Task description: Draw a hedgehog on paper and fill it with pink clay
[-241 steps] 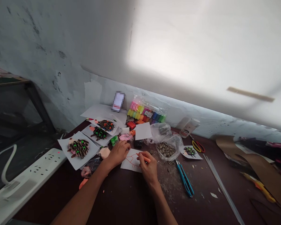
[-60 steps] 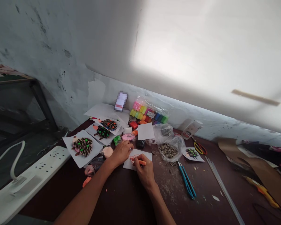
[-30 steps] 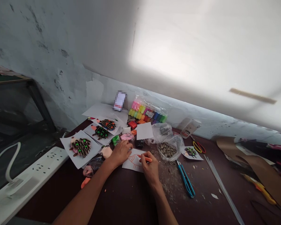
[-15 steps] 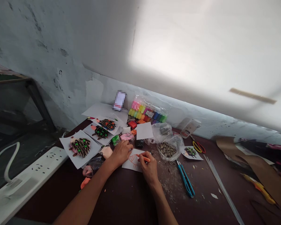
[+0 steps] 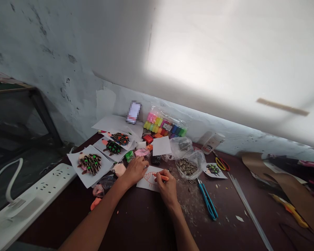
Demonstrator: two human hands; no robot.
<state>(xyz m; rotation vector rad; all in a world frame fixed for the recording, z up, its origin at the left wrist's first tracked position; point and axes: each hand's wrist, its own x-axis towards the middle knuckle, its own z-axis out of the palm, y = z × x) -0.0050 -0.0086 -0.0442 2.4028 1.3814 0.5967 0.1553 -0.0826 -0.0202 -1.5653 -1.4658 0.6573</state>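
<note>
as before, right hand (image 5: 167, 187) holds orange pen (image 5: 161, 177)

left arm: bare from the bottom edge up to the wrist, no sleeve showing.
right arm: bare too, no sleeve showing.
left hand (image 5: 134, 170): bare, no glove; no ring, watch or band that can be seen.
right hand (image 5: 167, 187): bare, no glove; no watch or band on the wrist.
fingers (image 5: 140, 163): short and bare; nails too small to tell.
where they come in: the left arm comes up from 7 o'clock, the right arm from 6 o'clock.
shape: both arms long and thin, getting narrow at the wrists.
clothes: none in view; the shoulders and body are out of the picture.
</note>
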